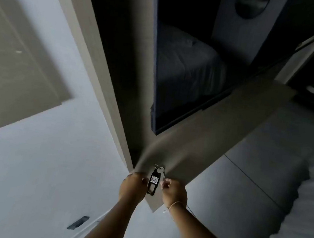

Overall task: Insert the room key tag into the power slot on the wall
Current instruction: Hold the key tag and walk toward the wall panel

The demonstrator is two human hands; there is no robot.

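A black room key tag [152,184] with a white numbered label hangs upright between my two hands, low in the middle of the view. A silver key [161,170] and a ring sit at its top end. My left hand [133,185] grips the tag's left edge. My right hand [173,193], a thin string around its wrist, is closed with its fingertips pinched by the key, just right of the tag. A dark rectangular slot fitting [78,222] sits on the white wall [39,164], down and to the left of my hands and apart from them.
Behind the hands a beige wooden shelf [219,130] juts out from the wall. Above it hangs a dark screen [186,73] that reflects a bed. A white bed [302,213] lies at the right, and a beige panel [11,63] covers the wall at the left.
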